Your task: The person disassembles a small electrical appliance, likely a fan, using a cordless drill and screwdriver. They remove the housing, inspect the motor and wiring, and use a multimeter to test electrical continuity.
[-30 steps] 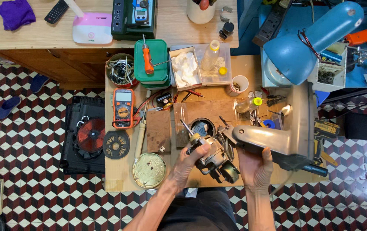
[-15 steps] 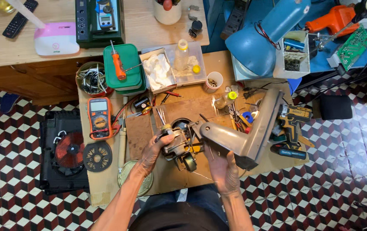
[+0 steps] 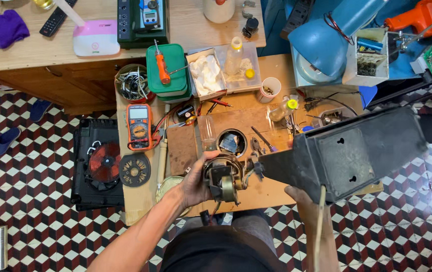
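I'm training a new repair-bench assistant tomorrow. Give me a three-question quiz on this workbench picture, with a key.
1. True or false: the left hand grips the fan motor.
2. What lies on the green box? A) orange-handled screwdriver B) pliers C) remote control
3. Fill in: the orange multimeter lies to the ___ of the round hole in the bench top.

Key:
1. True; the right hand supports the dark fan base from below.
2. A, the orange-handled screwdriver.
3. Left.
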